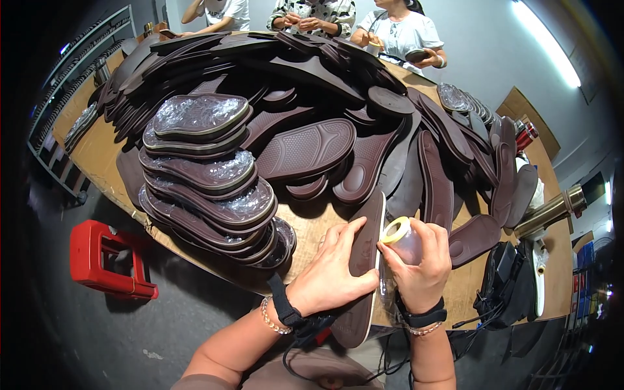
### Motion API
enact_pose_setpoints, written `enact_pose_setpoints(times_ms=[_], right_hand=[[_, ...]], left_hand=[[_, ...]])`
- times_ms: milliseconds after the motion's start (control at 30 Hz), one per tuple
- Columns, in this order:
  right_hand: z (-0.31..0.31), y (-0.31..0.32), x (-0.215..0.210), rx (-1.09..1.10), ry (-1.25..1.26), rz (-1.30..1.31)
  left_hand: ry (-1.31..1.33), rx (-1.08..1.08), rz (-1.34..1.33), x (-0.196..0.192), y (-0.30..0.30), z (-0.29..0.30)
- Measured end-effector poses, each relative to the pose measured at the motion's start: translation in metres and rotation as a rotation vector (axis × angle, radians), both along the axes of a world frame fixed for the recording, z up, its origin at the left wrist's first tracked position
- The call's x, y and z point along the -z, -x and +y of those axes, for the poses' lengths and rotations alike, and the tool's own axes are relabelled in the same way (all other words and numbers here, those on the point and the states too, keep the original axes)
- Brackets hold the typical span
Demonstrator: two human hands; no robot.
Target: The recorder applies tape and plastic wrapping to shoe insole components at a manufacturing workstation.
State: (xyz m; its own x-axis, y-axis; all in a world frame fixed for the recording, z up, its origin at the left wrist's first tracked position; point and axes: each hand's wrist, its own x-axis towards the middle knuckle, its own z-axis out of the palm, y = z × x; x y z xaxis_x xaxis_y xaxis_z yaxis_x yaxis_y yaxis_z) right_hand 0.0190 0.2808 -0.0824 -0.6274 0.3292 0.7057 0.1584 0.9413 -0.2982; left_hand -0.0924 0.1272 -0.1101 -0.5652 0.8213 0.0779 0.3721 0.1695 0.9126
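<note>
Left hand (333, 272): partly curled, I grip a brown, pale-edged sole (365, 253).
Right hand (422, 270): curled round a translucent, yellow-cored roll (408, 250).
Ten o'clock: stacked, film-wrapped brown soles (211, 170).

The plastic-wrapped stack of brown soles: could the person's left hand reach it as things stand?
Probably yes: the stack stands just left of the left hand, with bare tabletop showing between. That hand is busy holding a brown sole, though, so it would likely have to let go first.

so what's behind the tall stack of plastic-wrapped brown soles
A heap of loose brown, foot-shaped soles shows past the stack; whatever sits directly behind it is covered.
</note>
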Motion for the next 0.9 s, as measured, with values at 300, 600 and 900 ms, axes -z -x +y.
enact_pose_setpoints(times_ms=[300, 600, 900], right_hand=[[-0.001, 0.002, -0.004, 0.061, 0.003, -0.105], [0.020, -0.003, -0.011, -0.061, -0.032, -0.300], [0.040, -0.002, -0.038, -0.271, 0.215, -0.435]], left_hand=[[0.086, 0.045, -0.012, -0.007, 0.013, 0.011], [0.182, 0.066, -0.008, -0.012, 0.031, 0.031], [0.104, 0.059, 0.002, -0.002, 0.033, 0.027]])
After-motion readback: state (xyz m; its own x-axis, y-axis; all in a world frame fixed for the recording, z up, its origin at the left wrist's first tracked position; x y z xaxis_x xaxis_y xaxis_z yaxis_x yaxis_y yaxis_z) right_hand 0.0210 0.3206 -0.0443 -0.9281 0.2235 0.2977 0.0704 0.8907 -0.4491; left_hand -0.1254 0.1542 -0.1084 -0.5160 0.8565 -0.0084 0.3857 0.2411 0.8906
